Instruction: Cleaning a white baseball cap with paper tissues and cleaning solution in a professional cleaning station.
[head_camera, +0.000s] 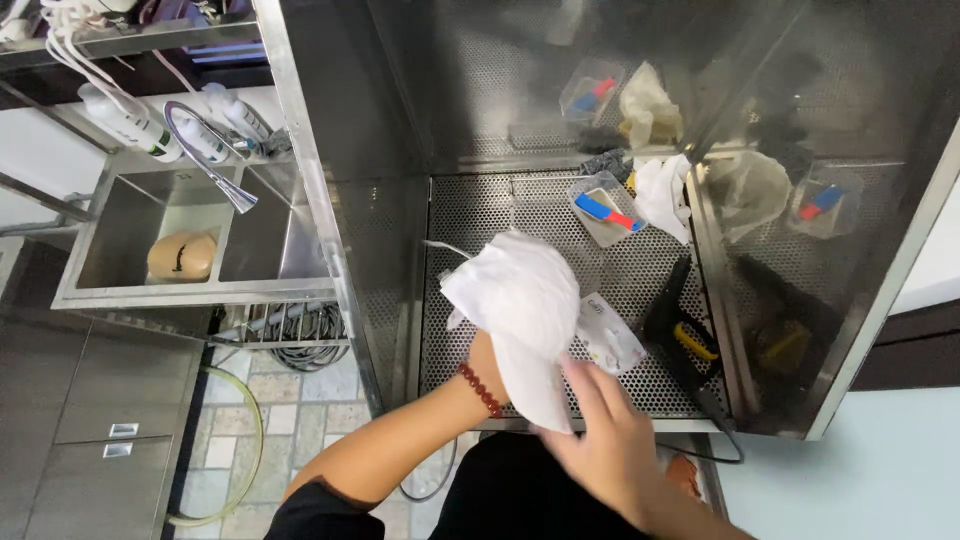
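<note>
White cloth (522, 300) covers most of the left hand (487, 362), which is raised over the near part of a perforated metal shelf (470, 215) inside a steel cabinet. The cloth seems wrapped or pulled around that hand, so its fingers are hidden and I cannot tell how tightly they close; a band of red beads (481, 389) circles the wrist just below the cloth's edge. The right hand (607, 440) comes in from the near right, slightly blurred, with fingers spread fairly wide and their tips touching the hanging lower end of the cloth, as if to steady or tug it; whether it pinches the fabric is unclear.

Just right of the cloth, a flat white packet (608, 335) lies on the shelf, partly tucked under it. Farther right rests a black tool with a yellow part (682, 325), its cord trailing toward the near edge. At the far side sit a clear tray holding a blue and red brush (607, 212) and a crumpled white bag (662, 190), kept back out of the hands' way. A glass panel on the right mirrors these things. Well to the left, a steel sink (150, 290) holds a tan sponge (181, 256) under a tap.
</note>
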